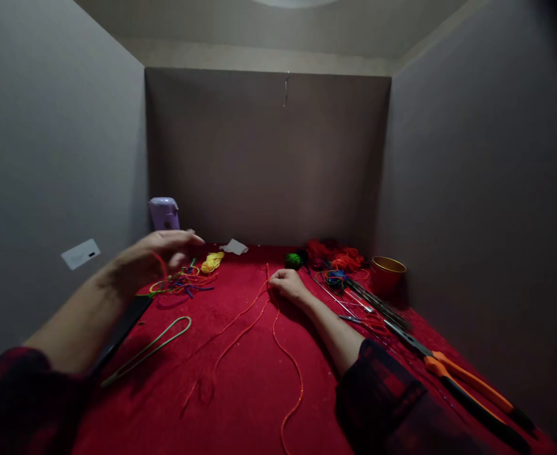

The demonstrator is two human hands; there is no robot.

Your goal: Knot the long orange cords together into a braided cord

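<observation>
My left hand [158, 253] hovers above the left side of the red cloth [250, 379], fingers bent and loosely together, with a thin red cord running up to them from the tangle of coloured cords [184, 282] below. My right hand [288, 282] rests on the cloth at the middle, fingers curled onto the orange cord [278, 335], which trails in long loops toward me. A green cord loop [153, 346] lies at the left.
A lilac container [163, 213] stands at the back left. A yellow yarn bundle [212, 261], a green ball [293, 260], red-orange yarn [340, 258] and a gold cup [386, 273] lie at the back. Metal rods [377, 304] and orange-handled cutters [468, 379] lie on the right. Grey walls enclose the table.
</observation>
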